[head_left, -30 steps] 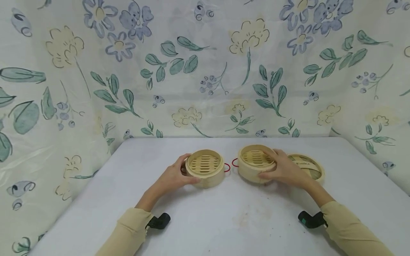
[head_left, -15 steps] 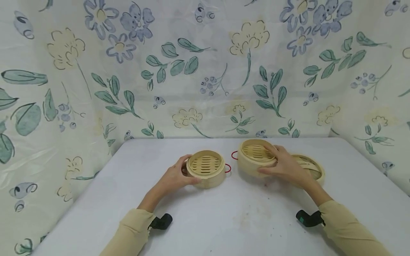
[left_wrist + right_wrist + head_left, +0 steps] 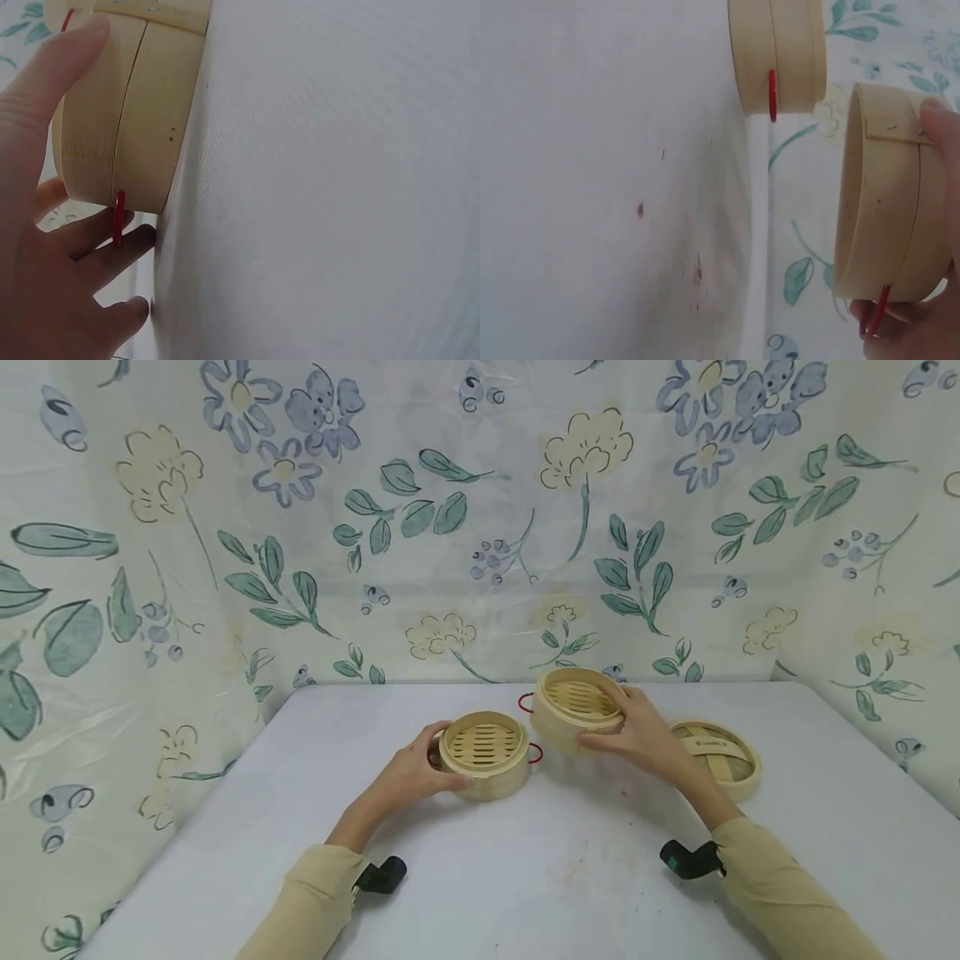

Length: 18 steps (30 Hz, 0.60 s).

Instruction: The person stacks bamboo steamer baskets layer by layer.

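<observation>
Two bamboo steamer baskets with red wire handles are in view. One basket stands on the white table, and my left hand grips its left side, thumb on the wall. My right hand holds the other basket lifted above the table, just right of and behind the first. Thumb and fingers curl round its right side.
A bamboo lid lies on the table at the right, behind my right forearm. A flowered cloth hangs behind and at both sides of the table. Small dark specks mark the table surface.
My right hand has lifted its basket off the table and carried it up and to the left, toward the basket under my left hand. The left hand and its basket have stayed put.
</observation>
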Tool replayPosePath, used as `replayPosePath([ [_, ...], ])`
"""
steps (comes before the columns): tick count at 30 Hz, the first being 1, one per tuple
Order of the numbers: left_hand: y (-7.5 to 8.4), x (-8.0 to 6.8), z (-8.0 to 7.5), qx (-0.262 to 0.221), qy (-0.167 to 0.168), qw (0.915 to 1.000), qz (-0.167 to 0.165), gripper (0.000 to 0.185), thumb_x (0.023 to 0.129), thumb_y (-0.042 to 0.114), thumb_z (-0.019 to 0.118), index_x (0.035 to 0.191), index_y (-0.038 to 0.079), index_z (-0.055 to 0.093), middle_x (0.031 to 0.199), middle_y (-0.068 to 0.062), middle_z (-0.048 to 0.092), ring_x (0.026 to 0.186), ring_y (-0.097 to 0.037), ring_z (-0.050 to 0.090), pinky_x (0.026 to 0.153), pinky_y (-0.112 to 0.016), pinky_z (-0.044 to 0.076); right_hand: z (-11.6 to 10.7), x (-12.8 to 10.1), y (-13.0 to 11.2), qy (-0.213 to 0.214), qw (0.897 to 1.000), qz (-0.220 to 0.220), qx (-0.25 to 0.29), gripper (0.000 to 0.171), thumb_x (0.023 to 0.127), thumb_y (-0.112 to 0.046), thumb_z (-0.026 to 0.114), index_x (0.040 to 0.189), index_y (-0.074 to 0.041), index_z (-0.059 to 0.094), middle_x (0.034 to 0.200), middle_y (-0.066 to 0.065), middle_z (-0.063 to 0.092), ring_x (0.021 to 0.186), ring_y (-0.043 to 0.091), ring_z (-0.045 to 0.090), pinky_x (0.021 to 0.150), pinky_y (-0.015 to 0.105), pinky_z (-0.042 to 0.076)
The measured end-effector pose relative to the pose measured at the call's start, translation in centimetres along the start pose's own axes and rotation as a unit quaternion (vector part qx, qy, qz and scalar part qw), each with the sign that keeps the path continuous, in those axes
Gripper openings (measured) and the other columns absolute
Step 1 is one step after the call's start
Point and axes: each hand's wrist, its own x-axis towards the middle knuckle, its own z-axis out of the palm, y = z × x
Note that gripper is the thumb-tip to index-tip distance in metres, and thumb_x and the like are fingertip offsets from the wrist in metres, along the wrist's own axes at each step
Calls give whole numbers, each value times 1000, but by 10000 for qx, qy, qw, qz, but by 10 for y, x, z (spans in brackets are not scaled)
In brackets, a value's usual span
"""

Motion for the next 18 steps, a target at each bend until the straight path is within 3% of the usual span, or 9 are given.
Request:
replayPosePath([
  [7, 1, 1, -1, -44, -63, 10000, 17, 100, 70, 51, 85, 150, 21, 32, 137, -10, 58, 125, -24, 54, 105, -49, 41, 9, 8, -11, 105, 9995, -243, 192, 92, 77, -50, 81, 154, -31, 33, 143, 21, 38, 131, 37, 36, 102, 61, 35],
  [18, 1, 2, -2, -75, -118, 9999, -53, 102, 71, 50, 85, 152, 21, 31, 141, -12, 55, 129, -25, 52, 108, -50, 38, 29, 15, -34, 147, 9984, -222, 500, 95, 77, -48, 82, 155, -25, 33, 144, 24, 37, 129, 38, 38, 103, 60, 36],
])
